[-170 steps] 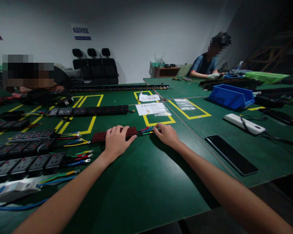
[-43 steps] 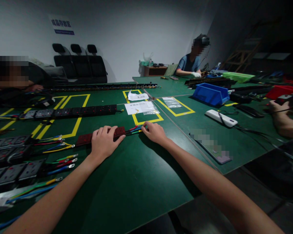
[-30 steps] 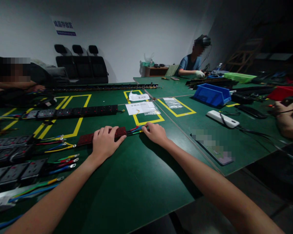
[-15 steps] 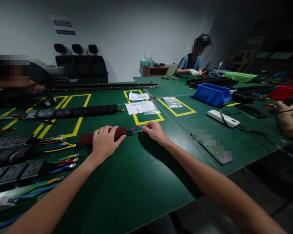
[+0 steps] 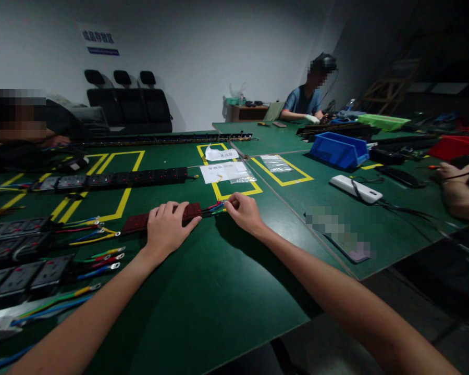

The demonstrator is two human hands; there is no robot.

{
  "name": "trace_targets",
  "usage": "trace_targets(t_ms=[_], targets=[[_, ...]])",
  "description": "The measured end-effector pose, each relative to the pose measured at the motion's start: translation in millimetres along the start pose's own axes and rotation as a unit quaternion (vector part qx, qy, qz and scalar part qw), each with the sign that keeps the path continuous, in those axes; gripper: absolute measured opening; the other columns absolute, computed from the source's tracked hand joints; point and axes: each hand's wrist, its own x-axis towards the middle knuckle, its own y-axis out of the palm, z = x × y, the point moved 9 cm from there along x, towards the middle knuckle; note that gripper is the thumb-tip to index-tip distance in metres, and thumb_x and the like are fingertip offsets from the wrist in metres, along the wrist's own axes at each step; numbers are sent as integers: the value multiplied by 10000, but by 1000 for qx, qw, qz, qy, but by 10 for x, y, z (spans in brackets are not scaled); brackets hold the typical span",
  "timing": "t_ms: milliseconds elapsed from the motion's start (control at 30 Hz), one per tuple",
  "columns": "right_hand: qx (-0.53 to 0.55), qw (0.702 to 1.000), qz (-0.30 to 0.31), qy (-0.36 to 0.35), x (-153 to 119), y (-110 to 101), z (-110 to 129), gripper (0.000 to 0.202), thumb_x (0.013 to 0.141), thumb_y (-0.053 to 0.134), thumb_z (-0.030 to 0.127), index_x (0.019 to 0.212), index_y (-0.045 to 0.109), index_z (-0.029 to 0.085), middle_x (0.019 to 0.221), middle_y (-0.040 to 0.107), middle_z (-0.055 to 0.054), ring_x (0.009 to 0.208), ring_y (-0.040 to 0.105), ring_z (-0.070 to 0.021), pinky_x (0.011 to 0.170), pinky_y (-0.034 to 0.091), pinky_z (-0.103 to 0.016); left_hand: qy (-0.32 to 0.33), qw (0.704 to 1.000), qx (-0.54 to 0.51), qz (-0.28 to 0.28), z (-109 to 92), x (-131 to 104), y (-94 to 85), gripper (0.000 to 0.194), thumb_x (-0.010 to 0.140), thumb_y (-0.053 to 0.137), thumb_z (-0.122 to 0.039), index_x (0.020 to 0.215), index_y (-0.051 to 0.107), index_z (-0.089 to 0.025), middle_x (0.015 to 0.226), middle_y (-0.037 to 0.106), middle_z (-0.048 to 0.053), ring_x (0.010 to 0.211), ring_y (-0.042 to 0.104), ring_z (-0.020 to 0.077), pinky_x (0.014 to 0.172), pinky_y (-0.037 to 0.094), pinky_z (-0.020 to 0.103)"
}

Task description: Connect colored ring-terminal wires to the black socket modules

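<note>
A dark red socket strip lies on the green table in front of me. My left hand is draped over its middle, fingers across the top and thumb along the near side, gripping it. Several coloured wires run out of the strip's right end. At their far ends my right hand is closed in a pinch on them; the wire tips are partly hidden by its fingers.
Black socket strips with lugged wires lie at left. Beyond my hands are a longer black strip, paper labels and a plastic bag. A blue bin, white power strip and phone sit right. Co-workers sit around.
My right hand has shifted very slightly left along the wire ends. My left hand stays on the red socket strip.
</note>
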Motion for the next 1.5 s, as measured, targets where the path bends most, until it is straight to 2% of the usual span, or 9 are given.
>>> trace_targets(t_ms=[133, 333, 1000, 1500], targets=[[10, 1000, 1, 20, 32, 11, -97, 171, 874, 621, 310, 744, 628, 199, 640, 659, 2, 580, 562, -142, 565, 324, -255, 2, 1000, -2, -2, -2, 1, 7, 665, 981, 397, -673, 1344, 628, -166, 1213, 649, 166, 1095, 574, 342, 909, 415, 467], [-40, 998, 21, 42, 55, 21, -168, 173, 878, 614, 326, 782, 681, 199, 670, 678, -5, 605, 574, -151, 583, 320, -258, 4, 1000, -4, 3, 3, 9, 4, 678, 979, 390, -680, 1347, 627, -161, 1215, 647, 167, 1090, 579, 340, 908, 423, 469], [-91, 994, 48, 43, 49, 61, -166, 184, 924, 569, 343, 869, 686, 212, 750, 709, -22, 659, 601, -172, 603, 303, -271, 2, 1000, 11, 1, -4, 7, -4, 671, 982, 387, -679, 1343, 631, -168, 1218, 650, 163, 1104, 579, 341, 905, 421, 458], [-102, 992, 58, 46, 95, 69, -166, 209, 943, 571, 377, 894, 695, 216, 817, 728, -37, 725, 624, -184, 603, 330, -272, 6, 1000, 4, 11, 14, 33, 0, 756, 973, 308, -712, 1369, 619, -149, 1241, 646, 189, 1111, 579, 360, 913, 437, 484]])
